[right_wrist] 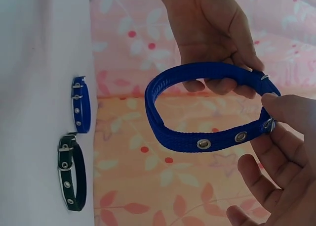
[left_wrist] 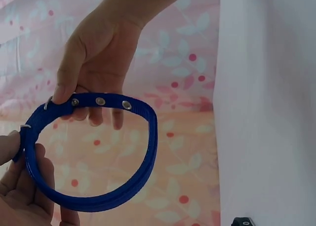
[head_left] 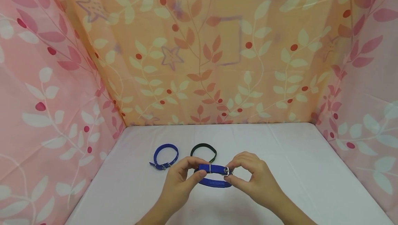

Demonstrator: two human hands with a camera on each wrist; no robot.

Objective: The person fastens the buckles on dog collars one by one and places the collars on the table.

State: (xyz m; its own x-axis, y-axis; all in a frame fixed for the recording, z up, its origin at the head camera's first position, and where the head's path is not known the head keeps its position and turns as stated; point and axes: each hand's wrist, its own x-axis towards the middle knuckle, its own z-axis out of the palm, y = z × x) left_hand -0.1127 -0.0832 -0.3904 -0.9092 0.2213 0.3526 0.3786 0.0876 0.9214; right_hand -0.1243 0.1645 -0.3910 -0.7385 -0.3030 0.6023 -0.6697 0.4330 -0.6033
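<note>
A blue webbing pet collar [head_left: 215, 183], buckled into a loop, is held up above the table between both hands. My left hand [head_left: 181, 181] pinches its strap between thumb and fingers, left of a metal keeper loop [head_left: 210, 168]. On the other side, my right hand [head_left: 257, 179] pinches the collar by its metal buckle [head_left: 227, 171]. Metal eyelets [right_wrist: 204, 144] line the strap in the right wrist view. The left wrist view shows the loop [left_wrist: 106, 204] standing round and open, with fingers on it at two places.
On the white table [head_left: 130, 190], a second blue collar [head_left: 166, 145] lies at the back left. A dark green collar [head_left: 203, 145] lies beside it, partly behind the left hand. Patterned cloth walls [head_left: 199, 62] enclose the table at the back and both sides.
</note>
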